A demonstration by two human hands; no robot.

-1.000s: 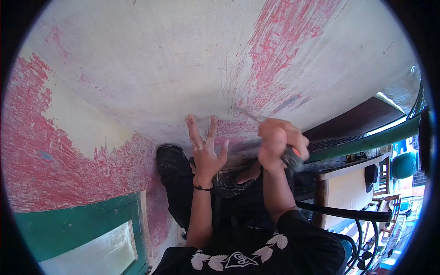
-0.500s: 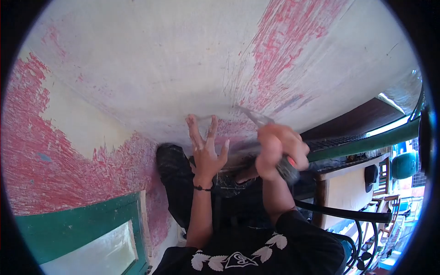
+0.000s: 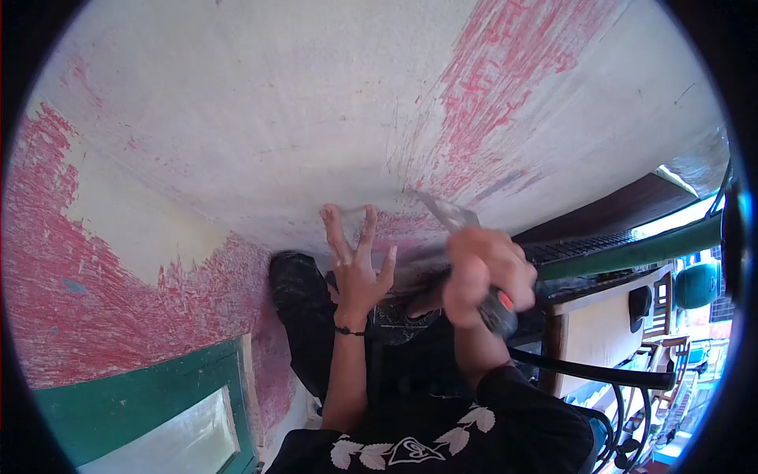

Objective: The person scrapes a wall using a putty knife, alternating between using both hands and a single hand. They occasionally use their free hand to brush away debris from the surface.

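In the head view, my right hand is wrapped round the dark handle of a scraper. The scraper's metal blade points up and left, its tip at the pale wall beside a patch of scratched red paint. My left hand is bare, its fingers spread, with the fingertips against the wall to the left of the blade. A dark bracelet circles the left wrist. Part of the scraper's handle is hidden by my fingers.
A second wall with flaking red paint is at the left, above a green frame with a pane. At the right are a green rail, a black curved metal armrest and a wooden-edged pale panel. My dark-clothed leg is below the left hand.
The scraper and my right hand have shifted slightly down and right in the view. My left hand stays spread at the wall, nearly unmoved.
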